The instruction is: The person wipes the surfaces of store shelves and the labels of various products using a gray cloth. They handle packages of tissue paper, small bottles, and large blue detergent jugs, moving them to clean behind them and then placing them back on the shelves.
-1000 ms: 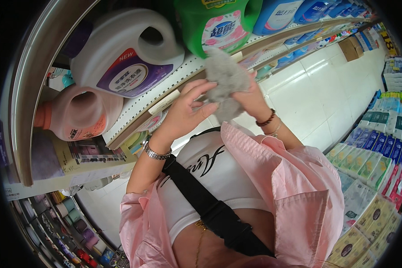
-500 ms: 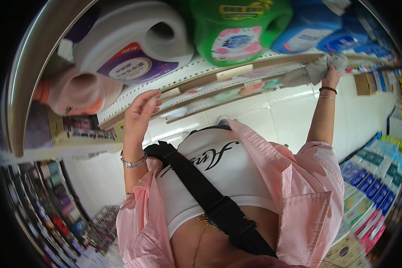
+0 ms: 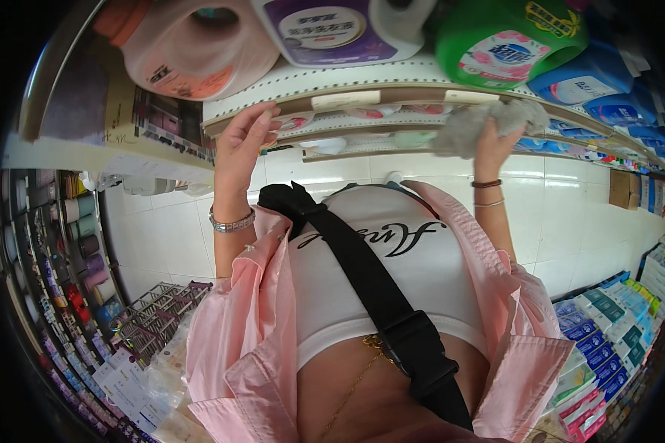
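A crumpled grey cloth (image 3: pixel 462 131) is gripped in my right hand (image 3: pixel 493 151), against the front edge of the shelf (image 3: pixel 406 97). Part of the cloth hangs loose to the left of my fingers. At the shelf's left part, my left hand (image 3: pixel 245 140) is raised with loosely bent fingers, the tips close to the edge, and holds nothing. Above stand a pale pink jug (image 3: pixel 199 55) with an orange cap, a white jug with a purple label (image 3: pixel 321 33) and a green detergent jug (image 3: pixel 462 37). Blue bottles (image 3: pixel 576 85) follow on the right.
Lower shelf tiers (image 3: pixel 340 145) with packaged goods lie below the edge. A cardboard box (image 3: pixel 623 189) sits on the tiled floor (image 3: pixel 547 221) at right. Stacked packs (image 3: pixel 606 347) fill the lower right. At lower left are a wire rack (image 3: pixel 151 314) and a display of rolls (image 3: pixel 89 247).
My right hand has moved left along the shelf edge with the cloth. The view has shifted left, so the jugs now appear farther right. My left hand stays near the edge, empty.
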Motion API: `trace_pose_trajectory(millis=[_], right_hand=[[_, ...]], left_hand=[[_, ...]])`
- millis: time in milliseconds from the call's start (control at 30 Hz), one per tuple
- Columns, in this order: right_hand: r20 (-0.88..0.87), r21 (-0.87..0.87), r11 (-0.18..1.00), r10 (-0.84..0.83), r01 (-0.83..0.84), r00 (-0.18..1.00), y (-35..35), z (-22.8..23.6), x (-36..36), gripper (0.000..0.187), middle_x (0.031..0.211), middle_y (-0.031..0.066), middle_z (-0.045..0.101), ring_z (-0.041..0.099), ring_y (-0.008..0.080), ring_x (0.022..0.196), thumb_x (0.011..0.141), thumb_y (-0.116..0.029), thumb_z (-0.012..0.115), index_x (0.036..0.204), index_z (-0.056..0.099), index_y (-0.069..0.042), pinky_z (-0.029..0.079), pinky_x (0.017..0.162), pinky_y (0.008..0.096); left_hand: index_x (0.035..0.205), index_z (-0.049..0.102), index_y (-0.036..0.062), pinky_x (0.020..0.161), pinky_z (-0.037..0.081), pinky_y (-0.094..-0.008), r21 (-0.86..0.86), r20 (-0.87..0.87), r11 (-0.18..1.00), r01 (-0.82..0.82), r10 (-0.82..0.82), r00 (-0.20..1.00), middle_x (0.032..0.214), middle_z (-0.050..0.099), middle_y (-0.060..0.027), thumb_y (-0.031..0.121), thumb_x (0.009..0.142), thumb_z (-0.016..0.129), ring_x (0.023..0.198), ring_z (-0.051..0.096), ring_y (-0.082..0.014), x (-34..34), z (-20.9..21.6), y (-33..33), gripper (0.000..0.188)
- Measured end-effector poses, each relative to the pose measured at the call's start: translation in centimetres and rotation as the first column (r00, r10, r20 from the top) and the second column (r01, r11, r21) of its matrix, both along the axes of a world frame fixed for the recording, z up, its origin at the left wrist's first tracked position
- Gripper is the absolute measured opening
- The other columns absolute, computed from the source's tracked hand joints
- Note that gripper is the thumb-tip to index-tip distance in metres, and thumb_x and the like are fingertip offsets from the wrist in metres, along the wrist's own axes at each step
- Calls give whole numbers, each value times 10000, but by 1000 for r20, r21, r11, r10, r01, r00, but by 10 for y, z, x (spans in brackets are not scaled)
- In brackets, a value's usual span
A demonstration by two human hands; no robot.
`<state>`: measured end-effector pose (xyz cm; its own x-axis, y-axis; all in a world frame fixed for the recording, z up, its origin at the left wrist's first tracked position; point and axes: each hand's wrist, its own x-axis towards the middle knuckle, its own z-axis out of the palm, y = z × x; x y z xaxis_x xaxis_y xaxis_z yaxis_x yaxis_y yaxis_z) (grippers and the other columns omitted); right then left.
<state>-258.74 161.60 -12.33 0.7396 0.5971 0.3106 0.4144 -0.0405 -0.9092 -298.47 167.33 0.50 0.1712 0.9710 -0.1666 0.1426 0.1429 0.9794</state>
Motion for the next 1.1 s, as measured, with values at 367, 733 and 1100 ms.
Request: trace_pose_trajectory(millis=[367,733,1100], right_hand=[[154,-131,916,396,-378,906,4,1,-234,830,1366,315,271,274,429,1287,791,-120,649,1399,122,83,248,1070,415],[554,-457,394,827,-798,91,57,-2,-362,636,1301,125,412,442,334,1154,756,46,541,1281,495,-310,450,923,361],[115,-684,622,609,-382,785,46,-189,-286,553,1110,246,495,503,401,1031,710,-41,579,1241,542,-192,439,907,424]], left_hand=[[1179,571,24,816,495,-296,-18,4,994,-111,111,994,1118,613,-104,234,928,550,949,611,-174,-131,-9,-35,328],[1156,579,-1,795,498,-283,-21,-60,944,-331,329,942,1078,626,-116,230,920,563,929,614,-182,-211,-7,-91,330],[1170,566,0,786,523,-310,-202,-240,855,-478,430,870,1095,614,-136,262,925,560,932,618,-200,-262,-33,-129,358]])
